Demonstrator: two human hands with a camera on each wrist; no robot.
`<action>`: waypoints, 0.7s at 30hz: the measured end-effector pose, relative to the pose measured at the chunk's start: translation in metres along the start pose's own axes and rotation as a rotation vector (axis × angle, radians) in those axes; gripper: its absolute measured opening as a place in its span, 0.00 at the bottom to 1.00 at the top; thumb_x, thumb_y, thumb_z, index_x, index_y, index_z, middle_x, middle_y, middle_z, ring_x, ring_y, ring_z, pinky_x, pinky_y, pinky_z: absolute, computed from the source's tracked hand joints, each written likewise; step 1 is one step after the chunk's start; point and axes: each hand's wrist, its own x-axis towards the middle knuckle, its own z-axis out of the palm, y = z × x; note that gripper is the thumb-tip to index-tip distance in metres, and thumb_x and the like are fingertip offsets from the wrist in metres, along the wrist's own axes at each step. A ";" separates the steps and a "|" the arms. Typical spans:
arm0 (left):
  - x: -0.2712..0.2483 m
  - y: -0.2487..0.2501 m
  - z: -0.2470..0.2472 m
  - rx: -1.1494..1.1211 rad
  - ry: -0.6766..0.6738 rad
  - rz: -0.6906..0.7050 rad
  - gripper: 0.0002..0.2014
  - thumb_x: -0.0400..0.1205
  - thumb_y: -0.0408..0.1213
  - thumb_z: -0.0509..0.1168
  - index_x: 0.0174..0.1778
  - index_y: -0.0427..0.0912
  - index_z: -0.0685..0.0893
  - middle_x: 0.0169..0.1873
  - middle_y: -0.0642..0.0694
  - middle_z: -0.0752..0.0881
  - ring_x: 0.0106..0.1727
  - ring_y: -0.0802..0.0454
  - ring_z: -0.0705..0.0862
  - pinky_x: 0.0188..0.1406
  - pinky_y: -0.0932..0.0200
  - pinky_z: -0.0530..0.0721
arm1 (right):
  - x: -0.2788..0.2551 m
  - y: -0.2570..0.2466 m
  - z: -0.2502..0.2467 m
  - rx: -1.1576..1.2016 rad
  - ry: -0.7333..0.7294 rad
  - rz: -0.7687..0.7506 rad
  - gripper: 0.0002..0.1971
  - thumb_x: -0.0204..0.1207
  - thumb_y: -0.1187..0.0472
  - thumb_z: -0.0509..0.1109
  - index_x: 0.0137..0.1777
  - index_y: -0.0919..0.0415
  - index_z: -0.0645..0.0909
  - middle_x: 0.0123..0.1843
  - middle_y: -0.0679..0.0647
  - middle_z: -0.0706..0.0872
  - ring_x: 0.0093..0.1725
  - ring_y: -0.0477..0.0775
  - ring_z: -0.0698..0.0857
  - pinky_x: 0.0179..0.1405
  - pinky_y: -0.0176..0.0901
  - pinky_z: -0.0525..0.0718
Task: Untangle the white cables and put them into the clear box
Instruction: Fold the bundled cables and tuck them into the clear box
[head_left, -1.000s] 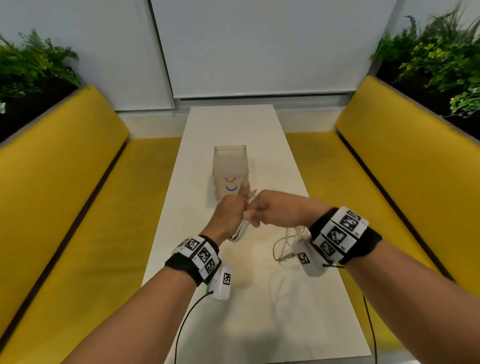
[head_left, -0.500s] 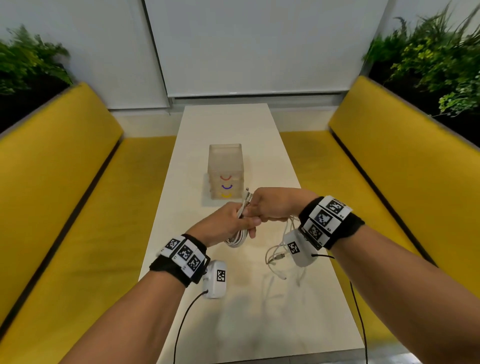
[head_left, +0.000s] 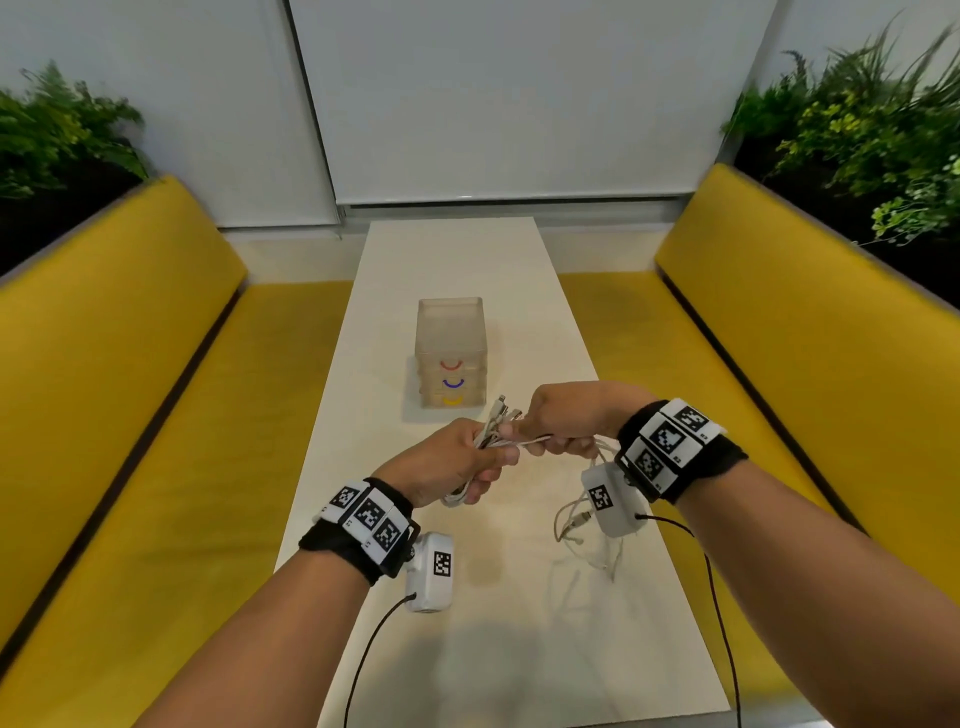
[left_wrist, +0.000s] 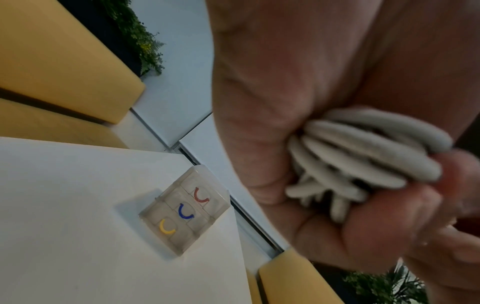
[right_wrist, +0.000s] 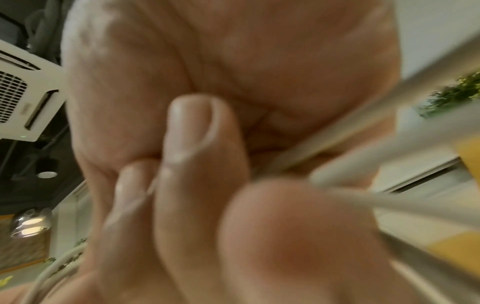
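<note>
**You are holding the cables in both hands; none is in the box yet, as far as the pictures show.**

Your left hand (head_left: 451, 462) has its fingers (left_wrist: 389, 232) curled tight round a bunch of white cables (left_wrist: 363, 156), looped many times, with plug ends (head_left: 503, 410) poking out at 12 o'clock. Your right hand (head_left: 570, 415), just beside it at 3 o'clock, pinches one strand (head_left: 524, 442) between curled fingers (right_wrist: 197, 164). More loose cable (head_left: 571, 519) hangs at 5 o'clock, under your right wrist. I judge the untangling is still going on, and putting away is left. The clear box (head_left: 451, 353) stands on the table (head_left: 467, 649) at 12 o'clock, apart from your hands. I count one box, three coloured curved marks on it, two hands; the cables are too bunched to count.
</note>
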 end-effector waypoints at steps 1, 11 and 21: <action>0.001 -0.001 -0.001 0.008 0.014 -0.008 0.07 0.87 0.38 0.68 0.45 0.39 0.81 0.23 0.50 0.71 0.21 0.52 0.69 0.23 0.60 0.70 | 0.000 0.002 -0.001 0.019 -0.004 -0.008 0.28 0.79 0.33 0.66 0.36 0.60 0.79 0.23 0.50 0.70 0.20 0.52 0.64 0.25 0.40 0.69; 0.006 -0.014 -0.013 -0.194 0.148 -0.020 0.20 0.80 0.57 0.70 0.38 0.44 0.74 0.24 0.50 0.62 0.21 0.55 0.59 0.20 0.64 0.59 | 0.008 0.031 -0.014 0.220 -0.065 -0.023 0.21 0.82 0.40 0.67 0.38 0.58 0.78 0.26 0.49 0.70 0.22 0.50 0.66 0.32 0.47 0.78; 0.017 -0.006 -0.001 -0.095 0.709 -0.080 0.40 0.73 0.82 0.44 0.30 0.46 0.77 0.22 0.50 0.73 0.20 0.53 0.65 0.21 0.61 0.63 | 0.016 -0.013 0.038 0.416 0.547 -0.225 0.19 0.90 0.53 0.59 0.40 0.61 0.80 0.24 0.47 0.68 0.23 0.47 0.64 0.23 0.39 0.63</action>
